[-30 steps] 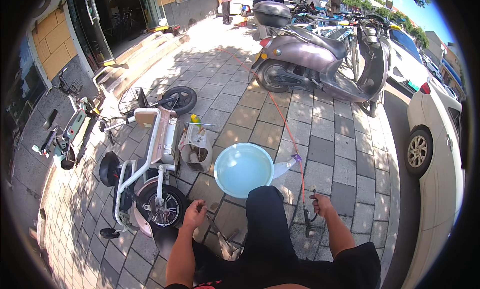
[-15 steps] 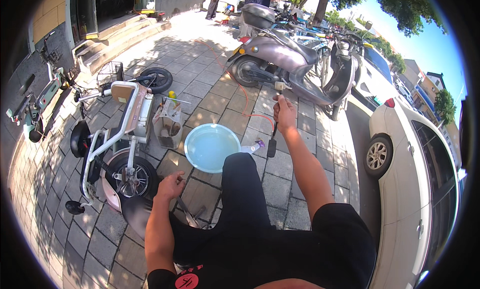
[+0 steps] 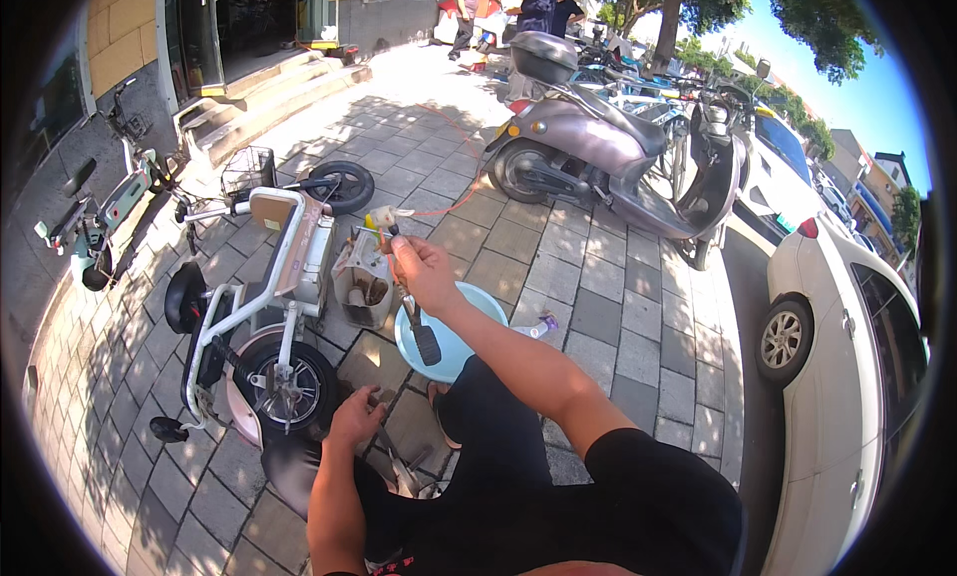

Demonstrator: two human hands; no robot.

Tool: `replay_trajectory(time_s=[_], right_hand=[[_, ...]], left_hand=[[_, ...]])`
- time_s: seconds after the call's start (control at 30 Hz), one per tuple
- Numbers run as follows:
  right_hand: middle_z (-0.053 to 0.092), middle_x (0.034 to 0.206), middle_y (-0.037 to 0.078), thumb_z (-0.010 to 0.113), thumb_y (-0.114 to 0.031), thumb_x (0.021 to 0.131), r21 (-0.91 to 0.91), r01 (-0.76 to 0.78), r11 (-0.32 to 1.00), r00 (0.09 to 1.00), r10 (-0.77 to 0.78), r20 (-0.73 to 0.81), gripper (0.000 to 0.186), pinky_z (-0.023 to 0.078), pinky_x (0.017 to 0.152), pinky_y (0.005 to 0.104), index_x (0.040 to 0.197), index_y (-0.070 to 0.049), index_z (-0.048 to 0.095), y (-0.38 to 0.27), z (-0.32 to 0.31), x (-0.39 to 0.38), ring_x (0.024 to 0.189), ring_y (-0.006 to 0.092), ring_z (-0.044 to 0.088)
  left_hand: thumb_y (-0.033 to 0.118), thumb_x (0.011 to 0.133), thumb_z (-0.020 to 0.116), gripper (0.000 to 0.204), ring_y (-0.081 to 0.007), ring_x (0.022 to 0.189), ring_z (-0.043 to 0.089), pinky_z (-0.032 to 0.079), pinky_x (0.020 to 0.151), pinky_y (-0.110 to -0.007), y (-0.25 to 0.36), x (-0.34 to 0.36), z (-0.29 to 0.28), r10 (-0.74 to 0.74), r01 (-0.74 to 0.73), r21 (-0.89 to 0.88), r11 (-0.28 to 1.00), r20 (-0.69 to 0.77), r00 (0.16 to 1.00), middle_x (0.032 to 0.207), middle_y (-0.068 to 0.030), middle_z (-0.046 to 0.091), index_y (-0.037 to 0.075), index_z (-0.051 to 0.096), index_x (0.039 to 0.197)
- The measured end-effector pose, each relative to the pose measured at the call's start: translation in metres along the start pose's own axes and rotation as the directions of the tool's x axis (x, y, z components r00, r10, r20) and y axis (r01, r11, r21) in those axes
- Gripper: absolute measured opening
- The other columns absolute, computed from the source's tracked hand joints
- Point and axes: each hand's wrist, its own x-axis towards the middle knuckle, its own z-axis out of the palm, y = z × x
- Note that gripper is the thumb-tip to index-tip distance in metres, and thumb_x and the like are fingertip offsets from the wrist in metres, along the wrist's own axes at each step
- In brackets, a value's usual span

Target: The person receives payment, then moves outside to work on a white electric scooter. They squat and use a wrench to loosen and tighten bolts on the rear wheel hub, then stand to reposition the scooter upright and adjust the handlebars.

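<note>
My right hand [image 3: 423,274] is closed around a slim hand tool with a pale head and a dark oblong lower end [image 3: 425,345]. An orange hose or cord runs near it. The tool hangs over the left part of a light-blue basin [image 3: 402,339], beside a clear plastic tub [image 3: 364,292] holding tools. My left hand [image 3: 356,417] holds nothing that I can see, its fingers loosely apart. It is close to the wheel [image 3: 291,382] of a white-framed electric bike [image 3: 296,209] lying on its side. Metal tools [image 3: 404,466] lie below that hand, partly hidden.
A purple-grey scooter [image 3: 598,143] stands ahead, with a white car [image 3: 842,317] at the right. A small bottle [image 3: 538,325] lies right of the basin. At the left stand a green scooter [image 3: 125,207] and steps [image 3: 264,103]. People are far back.
My right hand has swung left with the tool, from right of the basin to above its left side. The view has shifted, and my left hand stays near the wheel.
</note>
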Motion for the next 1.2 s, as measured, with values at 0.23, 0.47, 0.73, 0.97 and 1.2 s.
replay_trajectory(time_s=[0.23,0.47,0.73,0.97,1.2], right_hand=[[0.049,0.07,-0.005,0.056,-0.036,0.111,0.191,-0.223,0.956,0.973,0.204,0.111,0.036,0.033,0.055,0.0233,0.11,-0.003,0.07,0.039,0.052,-0.064,0.06,0.0038,0.041],[0.059,0.085,-0.006,0.055,-0.028,0.112,0.231,-0.252,0.94,0.932,0.172,0.318,0.031,0.04,0.067,0.0222,0.116,-0.001,0.071,0.011,0.106,-0.139,0.075,0.0029,0.046],[0.051,0.08,-0.006,0.054,-0.027,0.113,0.189,-0.344,0.92,0.893,0.258,0.369,0.03,0.041,0.067,0.0243,0.112,-0.001,0.069,0.005,0.105,-0.172,0.075,0.0038,0.046],[0.058,0.096,-0.001,0.05,-0.022,0.114,0.141,-0.033,0.99,0.875,-0.04,0.483,0.027,0.046,0.086,0.0269,0.113,0.001,0.063,-0.037,0.118,-0.202,0.094,0.0084,0.053],[0.064,0.095,0.004,0.052,-0.023,0.113,0.054,0.043,0.998,0.908,-0.061,0.415,0.03,0.049,0.085,0.0296,0.109,0.004,0.065,-0.059,0.132,-0.231,0.091,0.0115,0.057]], left_hand=[[0.032,0.09,0.075,0.056,-0.037,0.108,0.072,0.056,0.096,-0.045,-0.012,-0.015,-0.003,-0.04,0.013,0.158,0.987,0.169,0.985,0.118,-0.0192,0.075,0.009,0.064,0.141],[0.03,0.095,0.067,0.049,-0.0332,0.116,0.07,0.054,0.1,-0.044,-0.102,0.015,0.025,0.196,-0.217,0.122,0.969,0.167,0.966,0.122,-0.0207,0.073,0.002,0.064,0.135],[0.039,0.102,0.052,0.048,-0.027,0.114,0.068,0.053,0.098,-0.039,-0.073,0.025,0.019,0.065,-0.062,-0.028,0.998,0.144,0.987,0.119,-0.0164,0.071,0.004,0.063,0.133],[0.047,0.108,0.038,0.054,-0.0217,0.112,0.066,0.053,0.097,-0.035,-0.104,-0.004,0.046,0.01,-0.043,-0.536,0.843,-0.064,0.998,0.117,-0.0126,0.069,0.006,0.063,0.131],[0.042,0.108,0.044,0.049,-0.0235,0.113,0.066,0.052,0.098,-0.036,-0.108,-0.022,0.038,0.014,-0.072,-0.521,0.85,-0.114,0.993,0.118,-0.014,0.069,0.004,0.062,0.131]])
